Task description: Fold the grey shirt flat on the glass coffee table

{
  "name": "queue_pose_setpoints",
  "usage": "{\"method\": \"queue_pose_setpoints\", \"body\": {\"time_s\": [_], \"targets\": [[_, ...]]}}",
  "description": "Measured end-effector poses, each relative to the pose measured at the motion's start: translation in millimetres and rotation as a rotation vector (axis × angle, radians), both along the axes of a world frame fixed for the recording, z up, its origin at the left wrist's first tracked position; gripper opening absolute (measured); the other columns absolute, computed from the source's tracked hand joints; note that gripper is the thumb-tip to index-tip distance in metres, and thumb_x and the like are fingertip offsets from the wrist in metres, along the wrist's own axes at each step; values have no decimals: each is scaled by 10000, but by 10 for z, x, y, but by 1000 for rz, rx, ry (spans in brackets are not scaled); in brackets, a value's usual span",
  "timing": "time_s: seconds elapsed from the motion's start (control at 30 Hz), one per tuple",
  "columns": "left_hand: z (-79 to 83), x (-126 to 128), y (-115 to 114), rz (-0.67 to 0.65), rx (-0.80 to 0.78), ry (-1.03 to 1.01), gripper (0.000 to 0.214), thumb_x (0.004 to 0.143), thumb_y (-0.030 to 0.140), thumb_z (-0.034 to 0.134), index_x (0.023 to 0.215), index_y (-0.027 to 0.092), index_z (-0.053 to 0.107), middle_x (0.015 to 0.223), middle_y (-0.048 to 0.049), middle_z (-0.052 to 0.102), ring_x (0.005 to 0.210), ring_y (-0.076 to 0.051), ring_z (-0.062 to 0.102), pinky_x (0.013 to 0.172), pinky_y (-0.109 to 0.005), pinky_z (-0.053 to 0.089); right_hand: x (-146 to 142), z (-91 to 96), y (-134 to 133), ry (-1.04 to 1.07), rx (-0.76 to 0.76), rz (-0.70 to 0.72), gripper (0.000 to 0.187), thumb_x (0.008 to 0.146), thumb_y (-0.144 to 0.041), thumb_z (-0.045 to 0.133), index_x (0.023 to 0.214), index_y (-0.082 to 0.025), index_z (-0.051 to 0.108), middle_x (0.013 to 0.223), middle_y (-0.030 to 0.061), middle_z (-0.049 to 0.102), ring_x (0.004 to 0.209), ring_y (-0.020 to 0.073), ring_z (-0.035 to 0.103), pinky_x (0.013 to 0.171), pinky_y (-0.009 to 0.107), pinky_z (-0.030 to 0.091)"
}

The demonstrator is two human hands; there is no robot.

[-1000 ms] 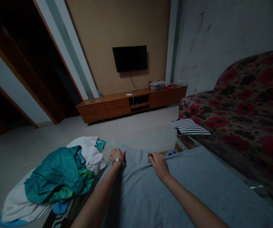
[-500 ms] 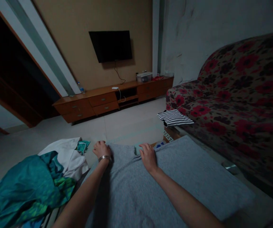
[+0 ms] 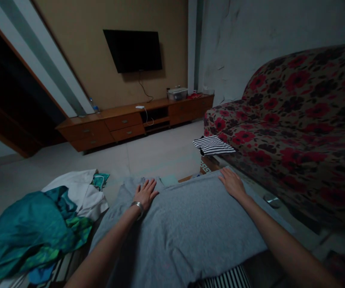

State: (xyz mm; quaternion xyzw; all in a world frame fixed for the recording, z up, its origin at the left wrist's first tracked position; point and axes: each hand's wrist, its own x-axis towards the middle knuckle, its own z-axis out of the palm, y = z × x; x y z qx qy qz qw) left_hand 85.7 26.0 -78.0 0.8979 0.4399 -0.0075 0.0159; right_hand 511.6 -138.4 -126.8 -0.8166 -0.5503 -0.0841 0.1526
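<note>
A grey T-shirt (image 3: 187, 216) lies spread out in front of me, with soft wrinkles on its left and near parts. My left hand (image 3: 145, 194), with a silver bracelet at its wrist, rests palm down near the shirt's far left edge, fingers stretched out. At the far right corner of the cloth, my right hand (image 3: 231, 182) lies flat with its fingers extended. Neither hand grips the fabric. Black-and-white striped fabric (image 3: 229, 278) shows below the shirt's near edge.
On the left lies a pile with a teal garment (image 3: 31, 232) and a white garment (image 3: 84, 200). A folded striped garment (image 3: 213, 145) sits beyond my right hand, beside a floral sofa (image 3: 283, 120). A wooden TV cabinet (image 3: 124, 127) stands along the far wall under a television (image 3: 133, 51).
My right hand has moved right to the shirt's far right corner, and my left hand slightly right, now flat. The shirt's right part has been drawn in and its near edge shows.
</note>
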Motion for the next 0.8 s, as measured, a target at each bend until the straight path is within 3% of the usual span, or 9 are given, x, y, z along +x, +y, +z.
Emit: {"method": "queue_pose_setpoints", "body": {"time_s": [0.17,0.3,0.4,0.5,0.57,0.67,0.8], "targets": [[187,65,-102,34,-36,3,566,935,482,277,1453,256,262,1540,-50,198,1420,-210,158,1120,-469,182,-19,12,-48,-70,-15,15,490,944,-364,308,1313,-95,487,1400,160,440,1325,241,350,1078,401,276],[419,-50,-604,64,44,-29,595,924,444,347,1464,224,234,1558,-70,107,1430,-224,107,1128,-485,159,-181,75,-352,-125,51,-9,505,948,-377,281,1337,-107,457,1410,165,423,1336,263,325,1065,427,284],[458,-425,-1284,86,90,-21,611,909,429,385,1466,225,238,1555,-73,123,1431,-250,93,1127,-504,159,-226,-30,-750,-159,53,41,517,945,-413,269,1334,-135,464,1403,145,437,1333,265,332,1057,415,302],[344,-965,-1965,187,79,20,626,895,455,393,1468,258,236,1549,-62,156,1426,-267,121,1114,-502,203,-141,-193,-1078,-165,24,86,523,934,-443,273,1301,-151,504,1391,136,455,1312,268,368,1039,414,330],[243,-1299,-2269,253,77,59,644,874,502,412,1459,277,264,1543,-51,180,1422,-275,140,1109,-496,219,-39,-259,-1178,-168,6,123,523,930,-446,275,1292,-157,518,1383,128,467,1309,268,376,1043,422,328],[180,-1621,-2450,241,78,94,665,849,576,420,1445,311,291,1537,-23,198,1420,-278,144,1112,-489,206,106,-253,-1192,-166,-14,179,518,930,-439,273,1293,-165,523,1387,107,471,1306,260,383,1049,429,325],[281,-1775,-2445,159,61,85,648,857,623,359,1439,348,282,1539,10,191,1422,-269,133,1115,-472,185,193,-186,-1217,-162,-23,230,528,928,-430,259,1301,-160,518,1384,105,476,1298,246,400,1046,424,339]]}}
